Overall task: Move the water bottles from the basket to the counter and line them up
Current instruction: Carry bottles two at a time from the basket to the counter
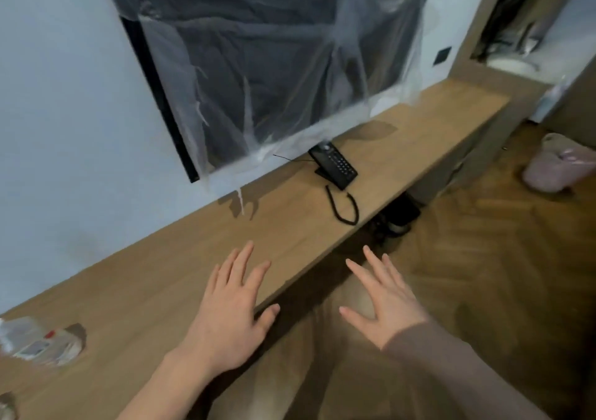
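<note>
Left hand (225,310): nearest the lens, fingers straight and spread, holding nothing, hovering over the desk's front edge.
Right hand (383,303): just beside it but off the desk, over the floor, fingers likewise apart and empty; a brownish sleeve (458,371) covers the forearm.
Desk (290,226): long wooden top running along the wall, with open room between the hands and the phone.
Water bottles: a blurred clear shape with a red-marked label (35,345) lies at the desk's left end; it may be a bottle, but I cannot tell. No basket shows in this view.
Phone (333,166): black, at the desk's back edge under the plastic-wrapped screen (274,64), its coiled cord (343,208) looping toward the front edge.
Bin (558,164): pale, on the floor past the desk's right end.
Risk, cord: a row carried rightward could snag the loop and drag the phone.
Risk, edge: bottles set close to the front edge may roll or tip off.
Risk, left end: a reach across could knock the blurred item there.
Risk, search: the basket is out of sight, so the hands must first find it.
</note>
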`<action>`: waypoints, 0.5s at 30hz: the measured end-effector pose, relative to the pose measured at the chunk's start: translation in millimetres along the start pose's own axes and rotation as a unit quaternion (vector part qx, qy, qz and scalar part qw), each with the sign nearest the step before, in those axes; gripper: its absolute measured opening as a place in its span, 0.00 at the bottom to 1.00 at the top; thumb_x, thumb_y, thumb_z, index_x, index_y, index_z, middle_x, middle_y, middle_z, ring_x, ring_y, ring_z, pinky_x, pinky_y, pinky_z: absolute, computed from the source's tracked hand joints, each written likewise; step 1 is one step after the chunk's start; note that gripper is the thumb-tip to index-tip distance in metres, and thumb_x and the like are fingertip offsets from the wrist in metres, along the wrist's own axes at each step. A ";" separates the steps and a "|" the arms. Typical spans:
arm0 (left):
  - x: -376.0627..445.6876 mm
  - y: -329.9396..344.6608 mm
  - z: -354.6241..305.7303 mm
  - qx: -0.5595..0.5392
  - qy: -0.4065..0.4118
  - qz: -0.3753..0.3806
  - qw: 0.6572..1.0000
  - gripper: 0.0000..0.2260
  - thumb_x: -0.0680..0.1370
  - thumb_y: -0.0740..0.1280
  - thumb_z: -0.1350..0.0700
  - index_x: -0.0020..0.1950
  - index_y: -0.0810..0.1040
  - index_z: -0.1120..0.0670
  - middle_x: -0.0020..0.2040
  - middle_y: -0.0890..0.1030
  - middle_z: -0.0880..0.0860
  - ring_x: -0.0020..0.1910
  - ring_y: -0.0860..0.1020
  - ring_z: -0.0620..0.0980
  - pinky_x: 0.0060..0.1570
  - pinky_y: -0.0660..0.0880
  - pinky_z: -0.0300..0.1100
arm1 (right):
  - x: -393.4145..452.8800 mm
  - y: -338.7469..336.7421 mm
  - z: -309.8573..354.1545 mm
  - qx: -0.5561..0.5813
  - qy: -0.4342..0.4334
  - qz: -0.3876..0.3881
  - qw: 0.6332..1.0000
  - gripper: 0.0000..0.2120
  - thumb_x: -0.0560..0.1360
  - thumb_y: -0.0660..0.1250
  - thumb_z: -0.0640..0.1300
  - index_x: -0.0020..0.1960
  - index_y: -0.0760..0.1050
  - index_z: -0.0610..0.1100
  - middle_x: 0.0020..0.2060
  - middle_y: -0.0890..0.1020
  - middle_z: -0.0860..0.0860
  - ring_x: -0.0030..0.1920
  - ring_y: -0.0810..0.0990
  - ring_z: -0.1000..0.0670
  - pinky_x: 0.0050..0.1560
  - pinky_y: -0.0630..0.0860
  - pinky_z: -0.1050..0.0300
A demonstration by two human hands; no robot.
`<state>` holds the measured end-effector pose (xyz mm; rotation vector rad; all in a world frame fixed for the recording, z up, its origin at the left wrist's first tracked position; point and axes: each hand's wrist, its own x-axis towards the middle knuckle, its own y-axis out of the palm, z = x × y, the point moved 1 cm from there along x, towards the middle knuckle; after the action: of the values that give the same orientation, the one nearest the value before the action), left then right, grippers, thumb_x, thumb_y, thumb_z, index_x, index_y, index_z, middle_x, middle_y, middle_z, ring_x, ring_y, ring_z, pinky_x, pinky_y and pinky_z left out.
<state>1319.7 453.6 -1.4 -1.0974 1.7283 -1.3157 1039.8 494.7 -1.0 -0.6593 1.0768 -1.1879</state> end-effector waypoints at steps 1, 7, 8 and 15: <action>9.0 5.3 -24.7 0.000 0.010 0.004 1.000 0.33 0.82 0.55 0.32 0.84 0.49 0.39 0.84 0.34 0.46 0.84 0.37 0.52 0.82 0.41 0.52 | -9.3 -6.9 -23.4 -0.001 0.015 -0.003 1.000 0.39 0.81 0.60 0.68 0.85 0.43 0.63 0.82 0.31 0.60 0.83 0.30 0.50 0.84 0.44 0.45; 64.6 31.0 -149.2 0.025 0.094 0.027 0.995 0.34 0.82 0.56 0.32 0.85 0.48 0.40 0.83 0.31 0.46 0.83 0.33 0.52 0.80 0.37 0.55 | -58.0 -49.9 -135.5 0.011 0.095 -0.041 0.995 0.40 0.81 0.56 0.70 0.84 0.38 0.64 0.81 0.28 0.60 0.82 0.28 0.48 0.83 0.38 0.42; 75.4 31.6 -163.8 0.032 0.109 0.029 0.993 0.34 0.82 0.55 0.32 0.85 0.47 0.40 0.83 0.30 0.46 0.83 0.32 0.52 0.81 0.37 0.56 | -63.6 -56.0 -150.0 0.016 0.107 -0.047 0.993 0.39 0.81 0.57 0.70 0.83 0.38 0.64 0.80 0.27 0.60 0.82 0.28 0.48 0.83 0.37 0.42; 175.8 38.4 -259.1 0.046 0.214 0.038 0.975 0.34 0.83 0.56 0.34 0.85 0.47 0.42 0.84 0.33 0.49 0.82 0.33 0.52 0.81 0.37 0.57 | -75.7 -102.7 -249.5 0.044 0.201 -0.095 0.974 0.41 0.80 0.55 0.72 0.84 0.37 0.64 0.82 0.30 0.57 0.82 0.30 0.45 0.80 0.37 0.44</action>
<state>1010.2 396.7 19.2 -0.7216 1.9671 -1.6533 769.6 566.9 16.1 -0.4687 1.3095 -1.5706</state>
